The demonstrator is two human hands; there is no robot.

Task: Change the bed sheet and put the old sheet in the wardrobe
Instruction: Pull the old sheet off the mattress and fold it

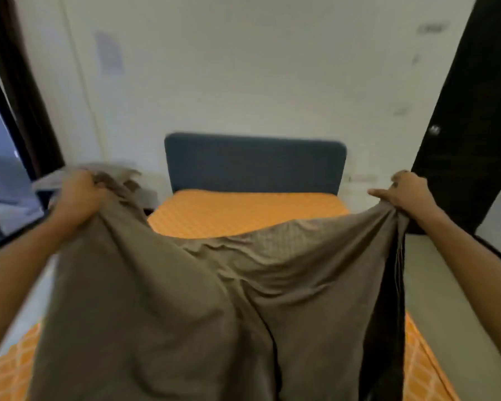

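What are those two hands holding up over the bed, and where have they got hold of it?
A brown sheet. The left hand and the right hand each grip a bunched part of its top edge, spread wide apart.

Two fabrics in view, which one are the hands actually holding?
The brown sheet, gripped by left hand and right hand; the orange patterned one lies flat on the bed.

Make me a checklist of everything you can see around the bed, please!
Surface: orange patterned mattress, far part bare, near part under the sheet.
Job's things: brown bed sheet lifted and spread over the bed's near end.
Clutter: nothing seen.
Hands: left hand grips one bunched sheet corner; right hand grips the other.
Cables: nothing seen.
Surroundings: blue headboard, white wall, dark door on the right, window on the left.
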